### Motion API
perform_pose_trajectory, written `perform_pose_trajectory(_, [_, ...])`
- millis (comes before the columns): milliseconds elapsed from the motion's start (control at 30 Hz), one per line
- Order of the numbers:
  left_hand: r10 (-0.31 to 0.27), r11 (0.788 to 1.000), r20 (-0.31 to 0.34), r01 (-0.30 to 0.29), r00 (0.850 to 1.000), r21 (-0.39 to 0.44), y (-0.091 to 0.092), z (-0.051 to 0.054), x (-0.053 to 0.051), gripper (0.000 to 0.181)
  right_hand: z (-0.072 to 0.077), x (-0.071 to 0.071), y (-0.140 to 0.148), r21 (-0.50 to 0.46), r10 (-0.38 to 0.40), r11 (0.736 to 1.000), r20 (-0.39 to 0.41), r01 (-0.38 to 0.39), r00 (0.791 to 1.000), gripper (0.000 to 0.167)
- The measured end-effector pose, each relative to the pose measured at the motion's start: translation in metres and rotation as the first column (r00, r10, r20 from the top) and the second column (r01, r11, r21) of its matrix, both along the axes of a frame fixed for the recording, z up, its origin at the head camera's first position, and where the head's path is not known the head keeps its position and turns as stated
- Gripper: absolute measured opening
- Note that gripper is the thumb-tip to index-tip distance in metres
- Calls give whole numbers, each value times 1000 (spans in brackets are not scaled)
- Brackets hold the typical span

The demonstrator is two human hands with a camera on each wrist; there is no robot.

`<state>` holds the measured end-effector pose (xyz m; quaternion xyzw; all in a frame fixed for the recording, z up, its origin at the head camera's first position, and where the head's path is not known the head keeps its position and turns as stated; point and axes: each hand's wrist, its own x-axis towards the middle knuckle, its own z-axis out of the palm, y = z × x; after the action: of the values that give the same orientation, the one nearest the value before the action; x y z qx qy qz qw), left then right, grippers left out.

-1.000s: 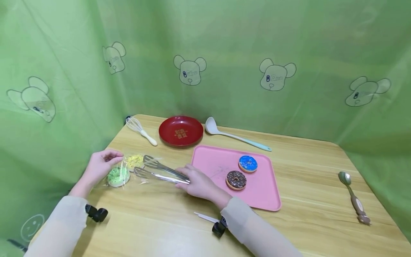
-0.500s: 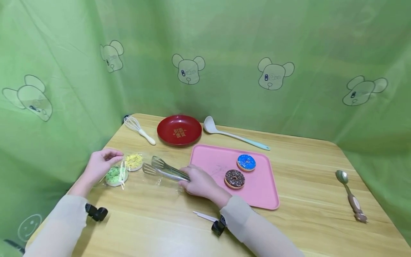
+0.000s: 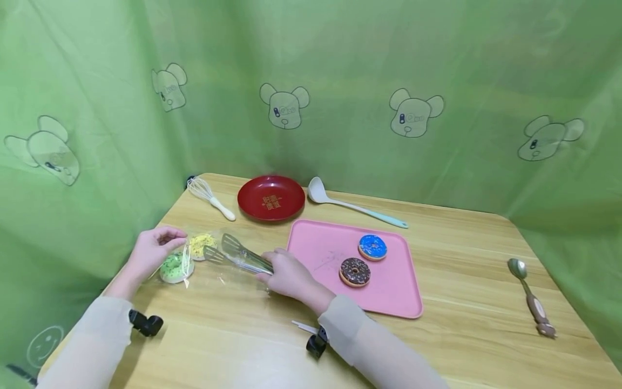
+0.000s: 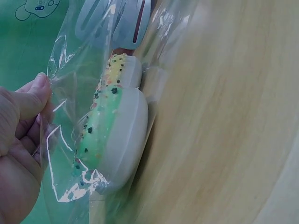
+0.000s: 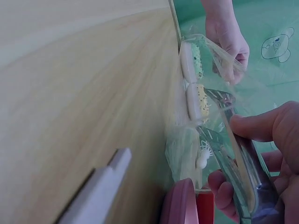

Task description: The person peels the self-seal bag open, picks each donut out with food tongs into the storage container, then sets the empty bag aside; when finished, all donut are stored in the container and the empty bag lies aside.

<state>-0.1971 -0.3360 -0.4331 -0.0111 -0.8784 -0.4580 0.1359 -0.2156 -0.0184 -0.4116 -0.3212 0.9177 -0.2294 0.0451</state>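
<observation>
My left hand (image 3: 148, 254) pinches the edge of a clear plastic bag (image 4: 63, 140) between thumb and fingers, holding the film up. Within the bag lie a green sprinkled donut (image 3: 174, 268) and, just behind it, a yellow sprinkled donut (image 3: 200, 245). My right hand (image 3: 290, 274) grips metal tongs (image 5: 254, 186), thumb on one arm and fingers on the other. Their slotted tips are spread beside the yellow donut and seem to reach inside the bag; whether they touch the donut I cannot tell.
A pink tray (image 3: 391, 294) holds a blue donut (image 3: 372, 247) and a chocolate donut (image 3: 355, 272). Behind stand a red plate (image 3: 252, 200), a whisk (image 3: 214, 200) and a ladle (image 3: 359, 206). A spoon (image 3: 534, 305) lies far right; pale sticks (image 3: 303, 327) lie near my right wrist.
My right hand first drew the tongs rightward from the yellow donut, then moved them back left toward it. My left hand stays at the bag's edge.
</observation>
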Motion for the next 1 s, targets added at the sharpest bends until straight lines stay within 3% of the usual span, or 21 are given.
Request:
perform_pose_trajectory(233, [0, 1000, -26, -1, 1000, -28, 2, 2, 2, 21, 0, -2, -12, -26, -14, 1000, 41, 15, 999, 47])
perform_pose_trajectory(600, [-14, 1000, -27, 13, 1000, -28, 7, 5, -1, 19, -2, -3, -14, -159, -44, 983, 277, 91, 960, 43])
perform_pose_trajectory(733, [-17, 1000, -26, 16, 1000, -25, 9, 5, -1, 19, -4, -4, -12, -216, -41, 967, 387, 134, 921, 43])
perform_pose_trajectory(833, [-18, 999, -33, 17, 999, -28, 10, 6, -1, 19, -6, -4, -10, -234, -56, 954, 475, 188, 878, 43])
perform_pose_trajectory(1000, [-40, 999, -48, 39, 998, -27, 10, 5, -2, 17, -5, -3, -9, -251, -56, 941, 545, 226, 837, 40])
